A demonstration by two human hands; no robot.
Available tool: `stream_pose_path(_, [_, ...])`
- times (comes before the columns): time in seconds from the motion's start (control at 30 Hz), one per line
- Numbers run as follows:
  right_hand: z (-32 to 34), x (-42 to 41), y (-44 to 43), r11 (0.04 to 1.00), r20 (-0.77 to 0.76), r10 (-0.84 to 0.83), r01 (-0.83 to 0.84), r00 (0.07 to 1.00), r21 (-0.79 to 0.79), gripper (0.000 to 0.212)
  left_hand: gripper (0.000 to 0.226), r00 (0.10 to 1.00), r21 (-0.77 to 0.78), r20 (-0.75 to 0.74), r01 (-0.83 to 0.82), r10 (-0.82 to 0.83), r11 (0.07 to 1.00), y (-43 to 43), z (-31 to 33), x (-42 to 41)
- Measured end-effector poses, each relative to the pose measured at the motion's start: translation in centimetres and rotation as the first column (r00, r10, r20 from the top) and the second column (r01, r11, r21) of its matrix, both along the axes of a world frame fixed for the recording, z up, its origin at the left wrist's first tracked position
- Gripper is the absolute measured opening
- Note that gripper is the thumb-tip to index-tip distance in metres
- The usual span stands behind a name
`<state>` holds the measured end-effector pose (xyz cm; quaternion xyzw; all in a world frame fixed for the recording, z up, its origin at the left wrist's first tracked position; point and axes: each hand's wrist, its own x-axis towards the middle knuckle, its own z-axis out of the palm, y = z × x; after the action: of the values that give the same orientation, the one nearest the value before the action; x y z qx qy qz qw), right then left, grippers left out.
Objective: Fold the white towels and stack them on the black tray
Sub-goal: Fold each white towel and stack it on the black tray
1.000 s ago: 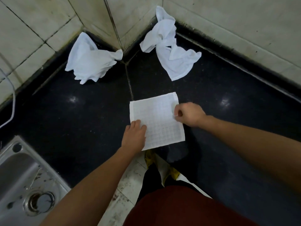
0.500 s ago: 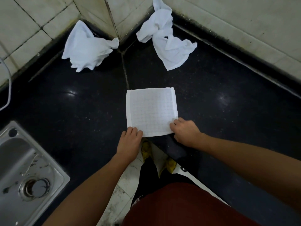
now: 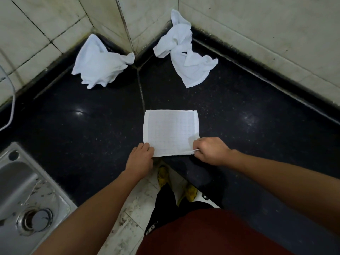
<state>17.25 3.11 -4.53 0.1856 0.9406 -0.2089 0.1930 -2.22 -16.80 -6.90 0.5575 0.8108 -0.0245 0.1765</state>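
A folded towel (image 3: 171, 132) lies flat in the middle of the frame, a neat white rectangle with a faint grid weave and a plain hem band down its left and right sides. The right hand (image 3: 211, 150) pinches its near right corner, where the edge is lifted slightly off the surface. The left hand (image 3: 140, 159) has bent fingers on the near left corner; its thumb is hidden, so a pinch cannot be told from a press.

Two more white towels lie crumpled against the wall, one at upper left (image 3: 99, 63) and one at upper centre (image 3: 185, 57).

All three sit on a glossy black speckled counter (image 3: 82, 135) that wraps a corner of pale tiled wall (image 3: 257, 24). A steel sink (image 3: 22, 196) occupies the lower left, and a white cord (image 3: 11, 100) hangs at the left edge.
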Motion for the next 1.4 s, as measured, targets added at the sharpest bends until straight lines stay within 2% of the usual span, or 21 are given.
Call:
stream_pose_path(0.13, [0.0, -0.3, 1.6, 0.974, -0.005, -0.203, 0.201, 0.979, -0.106, 0.019, 0.009, 0.964, 0.098, 0.215, -0.179, 0.155, 0.979, 1.4, 1.7, -2.5])
stream_pose_path(0.3, [-0.1, -2.1, 4.5, 0.809, -0.059, -0.550, 0.513, 0.833, -0.288, 0.007, 0.011, 0.820, 0.089, 0.435, -0.449, 0.371, 0.889, 4.8, 3.1, -6.3])
stream_pose_path(0.47, [-0.9, -4.9, 6.9, 0.606, -0.035, -0.767, 0.705, 0.641, -0.369, 0.008, 0.009, 0.718, 0.082, 0.498, -0.597, 0.486, 0.798, 8.7, 2.1, -9.1])
stream_pose_path(0.63, [-2.1, -7.0, 8.0, 0.536, -0.009, -0.829, 0.791, 0.559, -0.293, 0.008, 0.005, 0.698, 0.058, 0.485, -0.627, 0.527, 0.777, 11.6, 0.8, -10.7])
stream_pose_path(0.83, [-2.8, -8.8, 8.9, 0.533, 0.033, -0.836, 0.825, 0.548, -0.187, 0.012, 0.008, 0.736, 0.009, 0.425, -0.586, 0.527, 0.811, 13.2, -0.7, -12.0])
stream_pose_path(0.93, [-2.8, -9.1, 9.2, 0.564, 0.046, -0.821, 0.821, 0.569, -0.089, 0.016, 0.002, 0.791, -0.021, 0.348, -0.531, 0.504, 0.847, 13.2, -1.2, -12.2])
stream_pose_path(1.0, [-2.8, -9.1, 9.1, 0.620, 0.031, -0.784, 0.784, 0.620, 0.003, 0.023, 0.008, 0.837, -0.016, 0.285, -0.483, 0.467, 0.875, 13.1, -1.1, -12.1])
stream_pose_path(1.1, [-2.5, -9.2, 8.5, 0.720, -0.116, -0.679, 0.689, 0.725, 0.085, 0.026, 0.019, 0.931, 0.104, 0.192, -0.333, 0.310, 0.937, 12.7, -0.4, -11.3])
stream_pose_path(1.17, [-1.9, -9.6, 7.6, 0.767, -0.221, -0.618, 0.640, 0.754, 0.038, 0.019, 0.018, 0.979, 0.189, 0.150, -0.162, 0.135, 0.969, 12.3, 0.2, -10.3])
stream_pose_path(1.2, [-1.7, -9.8, 6.9, 0.793, -0.227, -0.595, 0.609, 0.771, -0.013, 0.016, 0.015, 0.989, 0.194, 0.142, -0.076, 0.048, 0.978, 11.9, 0.3, -9.5])
stream_pose_path(1.3, [-1.5, -9.8, 4.0, 0.829, -0.053, -0.547, 0.531, 0.836, -0.176, 0.009, 0.007, 0.985, 0.118, 0.123, 0.110, -0.124, 0.987, 9.9, 0.0, -7.6])
stream_pose_path(1.4, [-2.8, -7.8, 2.4, 0.812, 0.080, -0.540, 0.544, 0.837, -0.210, 0.008, 0.006, 0.986, 0.088, 0.124, 0.106, -0.116, 0.991, 7.4, -1.1, -7.2])
